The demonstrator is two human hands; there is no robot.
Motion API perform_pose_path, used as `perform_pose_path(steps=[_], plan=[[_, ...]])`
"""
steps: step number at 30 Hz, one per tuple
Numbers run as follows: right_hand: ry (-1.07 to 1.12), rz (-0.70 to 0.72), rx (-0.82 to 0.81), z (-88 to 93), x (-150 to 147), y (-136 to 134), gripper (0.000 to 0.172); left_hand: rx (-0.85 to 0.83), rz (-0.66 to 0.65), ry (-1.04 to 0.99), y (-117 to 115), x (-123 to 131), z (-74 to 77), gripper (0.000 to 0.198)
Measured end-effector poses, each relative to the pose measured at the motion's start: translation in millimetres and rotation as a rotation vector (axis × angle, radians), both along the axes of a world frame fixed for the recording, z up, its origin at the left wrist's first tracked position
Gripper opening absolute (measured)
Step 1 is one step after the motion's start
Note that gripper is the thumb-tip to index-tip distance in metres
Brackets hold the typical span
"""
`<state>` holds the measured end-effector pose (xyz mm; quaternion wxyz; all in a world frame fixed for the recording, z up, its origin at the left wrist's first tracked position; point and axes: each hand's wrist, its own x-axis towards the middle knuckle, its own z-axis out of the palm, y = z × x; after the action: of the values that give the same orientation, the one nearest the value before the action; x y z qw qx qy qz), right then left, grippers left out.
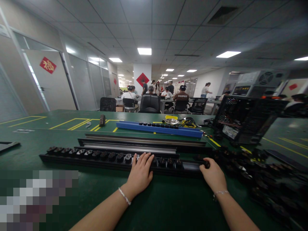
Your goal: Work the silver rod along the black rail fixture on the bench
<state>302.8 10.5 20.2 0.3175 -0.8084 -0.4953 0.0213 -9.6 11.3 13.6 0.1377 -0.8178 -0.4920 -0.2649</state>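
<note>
A long black power strip housing [79, 157] with a row of black socket modules lies across the green table in front of me. My left hand [141, 173] rests on its middle, fingers stretched flat over the modules. My right hand [213, 175] is at the strip's right end, fingers curled around a small black socket part [206, 163]. A pile of loose black socket parts [250, 170] lies just right of that hand.
Two more long metal rails [144, 142] lie behind the strip, then a blue strip [158, 129] with sockets and a metal bowl [171, 121]. A black open computer case [243, 122] stands at the right. Other people sit at tables far behind.
</note>
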Motion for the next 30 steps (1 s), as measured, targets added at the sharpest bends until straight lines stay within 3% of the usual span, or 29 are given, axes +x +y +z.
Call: perform_pose_path(steps=[30], plan=[[0.011,-0.067,-0.035,4.6,11,-3,0.041,-0.039,-0.012,-0.024,0,1,-0.2,0.056]])
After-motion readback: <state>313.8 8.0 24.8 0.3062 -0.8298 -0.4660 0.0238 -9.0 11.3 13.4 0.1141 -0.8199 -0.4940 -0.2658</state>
